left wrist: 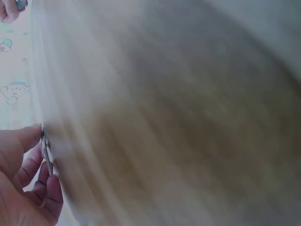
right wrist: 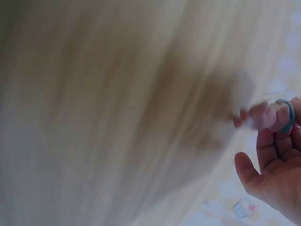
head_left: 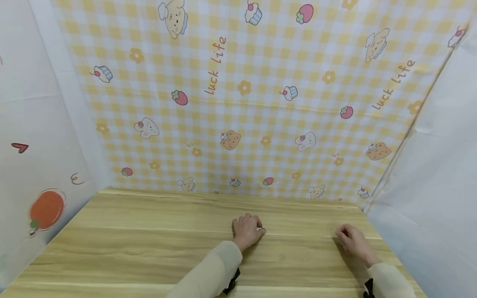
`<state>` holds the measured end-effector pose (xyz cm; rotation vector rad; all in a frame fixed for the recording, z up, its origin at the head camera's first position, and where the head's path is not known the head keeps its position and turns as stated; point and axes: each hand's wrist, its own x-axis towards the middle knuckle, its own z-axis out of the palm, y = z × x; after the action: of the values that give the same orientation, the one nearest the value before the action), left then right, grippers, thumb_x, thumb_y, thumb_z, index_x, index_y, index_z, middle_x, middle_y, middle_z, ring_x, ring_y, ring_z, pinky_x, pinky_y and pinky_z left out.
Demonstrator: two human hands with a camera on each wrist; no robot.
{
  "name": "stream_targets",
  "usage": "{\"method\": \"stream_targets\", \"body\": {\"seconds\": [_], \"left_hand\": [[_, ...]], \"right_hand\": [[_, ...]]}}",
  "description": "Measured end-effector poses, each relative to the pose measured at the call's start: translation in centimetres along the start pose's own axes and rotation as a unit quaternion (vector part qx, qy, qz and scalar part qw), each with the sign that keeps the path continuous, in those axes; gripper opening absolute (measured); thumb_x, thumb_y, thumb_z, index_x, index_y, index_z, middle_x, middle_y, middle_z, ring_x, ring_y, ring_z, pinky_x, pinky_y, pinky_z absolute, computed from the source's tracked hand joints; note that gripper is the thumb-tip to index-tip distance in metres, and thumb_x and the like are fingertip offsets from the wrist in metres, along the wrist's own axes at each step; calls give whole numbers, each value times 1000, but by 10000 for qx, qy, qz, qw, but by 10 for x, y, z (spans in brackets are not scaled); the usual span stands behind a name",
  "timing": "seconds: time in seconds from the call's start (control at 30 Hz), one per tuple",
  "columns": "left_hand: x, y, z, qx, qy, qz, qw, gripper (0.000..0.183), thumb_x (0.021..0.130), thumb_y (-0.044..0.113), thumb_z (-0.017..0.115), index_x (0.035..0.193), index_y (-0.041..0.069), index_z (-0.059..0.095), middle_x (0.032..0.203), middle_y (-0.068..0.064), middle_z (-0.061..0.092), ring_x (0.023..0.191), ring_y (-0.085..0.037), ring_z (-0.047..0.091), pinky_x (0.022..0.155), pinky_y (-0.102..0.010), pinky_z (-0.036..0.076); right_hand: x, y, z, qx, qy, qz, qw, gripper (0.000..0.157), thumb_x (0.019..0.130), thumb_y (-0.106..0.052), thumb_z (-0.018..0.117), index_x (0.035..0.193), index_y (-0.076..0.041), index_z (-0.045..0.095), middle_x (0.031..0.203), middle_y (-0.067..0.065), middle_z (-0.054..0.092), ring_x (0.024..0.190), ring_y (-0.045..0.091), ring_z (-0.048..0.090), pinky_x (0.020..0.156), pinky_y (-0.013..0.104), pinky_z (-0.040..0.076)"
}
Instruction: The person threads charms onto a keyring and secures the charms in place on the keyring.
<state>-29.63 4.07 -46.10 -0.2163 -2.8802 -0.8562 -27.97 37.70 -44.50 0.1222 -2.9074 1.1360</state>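
From my head view, light is bright, soft and even; only faint shadows sit under the sleeves near the table's [head_left: 149, 248] front edge. Straight lines bow toward the corners. Both my wrist views are heavily motion-smeared, the wood grain reduced to pale streaks.

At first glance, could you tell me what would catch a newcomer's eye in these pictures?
The yellow checked backdrop fills the upper part of the head view, printed with cupcakes, strawberries and the words "luck life". Below it, on the wooden table, the left hand rests mid-table, pinching a small metallic thing. The right hand lies near the table's right edge, with a teal ring.
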Motion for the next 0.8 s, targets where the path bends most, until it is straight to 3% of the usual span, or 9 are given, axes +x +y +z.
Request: {"method": "stream_targets", "body": {"seconds": [0.1,0.2,0.4,0.53,0.8], "left_hand": [[0,1,1,-7,-18,-29,10000,12,82,26,76,83,17,68,83,2,59,72,-18,48,76,-39,36],[0,1,1,-28,-3,-6,10000,13,82,24,76,83,17,66,81,3,61,71,-17,50,78,-41,38],[-2,1,0,-372,94,156,9991,16,81,18,79,79,16,63,75,4,67,68,-14,55,85,-48,40],[-5,-1,-3,-444,168,276,9985,14,80,18,80,77,16,67,73,5,69,67,-13,57,77,-42,41],[-12,0,-13,-536,316,527,9967,10,81,13,78,74,17,72,73,5,72,67,-11,61,74,-40,43]], "right_hand": [[-2,-16,6,1101,-284,412,9927,21,104,-10,45,107,10,48,70,4,51,54,9,50,51,27,50],[-3,-29,13,1745,-464,200,9834,22,104,-10,44,104,12,49,73,1,53,58,7,54,56,25,53],[-6,-55,27,2669,-1302,-308,9544,19,105,-12,41,94,-4,53,77,-7,57,59,0,54,55,17,51],[-9,-76,39,2836,-1512,-302,9465,18,105,-16,44,96,-4,54,82,-6,60,60,0,54,54,16,50],[-16,-101,54,2847,-1469,-323,9467,19,103,-16,48,98,2,52,83,-3,62,61,2,54,51,15,47]]}}
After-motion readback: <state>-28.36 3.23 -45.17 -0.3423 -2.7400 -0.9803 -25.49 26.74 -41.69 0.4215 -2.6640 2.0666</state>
